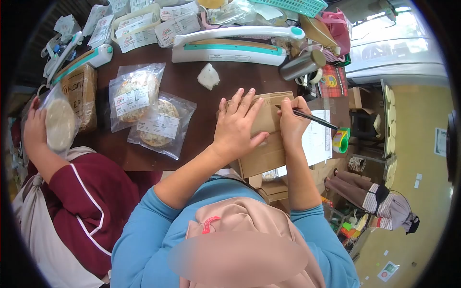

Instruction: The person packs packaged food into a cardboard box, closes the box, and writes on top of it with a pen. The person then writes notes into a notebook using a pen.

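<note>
Brown cardboard box (264,156) lies under splayed left fingers (247,102), right fingers (287,106) gripping black pen (315,118).

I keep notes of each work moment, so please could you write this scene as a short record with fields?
Left hand: flat on box, fingers spread
Right hand: holds pen, tip at box surface
Box: brown; faint marks near the pen, not readable
Left of box: one pack and another, labelled, overlapping
Right of box: paper, partly covered; green roll
Farther back: sealer, metal bottle
Co-worker: hand on a clear bag
</note>
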A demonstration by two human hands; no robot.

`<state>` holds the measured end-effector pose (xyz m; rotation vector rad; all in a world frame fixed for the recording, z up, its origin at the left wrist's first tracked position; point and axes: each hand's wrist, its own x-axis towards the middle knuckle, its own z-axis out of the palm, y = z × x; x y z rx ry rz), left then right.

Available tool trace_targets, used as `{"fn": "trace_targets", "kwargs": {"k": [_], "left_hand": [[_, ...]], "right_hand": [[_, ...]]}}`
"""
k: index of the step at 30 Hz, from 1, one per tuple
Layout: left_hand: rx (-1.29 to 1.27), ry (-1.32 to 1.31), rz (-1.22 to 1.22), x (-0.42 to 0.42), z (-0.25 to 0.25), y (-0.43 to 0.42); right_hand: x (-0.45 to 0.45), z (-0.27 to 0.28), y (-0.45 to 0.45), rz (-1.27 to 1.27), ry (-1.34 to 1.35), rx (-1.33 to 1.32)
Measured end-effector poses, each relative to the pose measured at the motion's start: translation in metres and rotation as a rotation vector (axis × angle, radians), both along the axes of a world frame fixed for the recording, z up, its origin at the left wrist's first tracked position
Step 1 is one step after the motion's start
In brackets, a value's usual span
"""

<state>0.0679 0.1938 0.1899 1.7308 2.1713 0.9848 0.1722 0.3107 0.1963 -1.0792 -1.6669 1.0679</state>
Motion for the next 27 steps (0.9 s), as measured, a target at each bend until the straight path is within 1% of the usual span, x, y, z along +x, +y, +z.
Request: {"fn": "trace_targets", "kwargs": {"k": [7,10,12,15,16,18,22,25,27], "left_hand": [[-0.006,-0.02,-0.008,0.0,-0.001,0.0],[-0.01,-0.017,-0.005,0.001,0.0,0.001],[-0.009,0.0,0.002,0.0,0.0,0.001],[-0.014,-0.005,0.0,0.001,0.0,0.001],[-0.013,-0.004,-0.001,0.001,0.0,0.0],[-0.012,-0.007,-0.002,0.0,0.0,0.001],[-0.016,-0.009,-0.001,0.001,0.0,0.0],[-0.013,-0.003,-0.002,0.0,0.0,0.0],[-0.011,-0.001,0.004,0.001,-0.001,0.001]], "right_hand": [[0.004,-0.008,0.008,0.029,0.0,-0.042],[-0.002,0.0,0.005,0.0,-0.031,-0.113],[0.003,-0.008,0.008,0.046,-0.064,0.029],[0.007,-0.011,0.009,0.036,-0.054,0.094],[0.007,-0.011,0.008,0.035,-0.053,0.094],[0.003,-0.005,0.006,0.03,0.005,-0.052],[0.002,-0.005,0.006,0.023,-0.022,-0.053],[0.005,-0.01,0.008,0.025,0.015,-0.024],[0.007,-0.013,0.01,0.038,-0.056,0.009]]}}
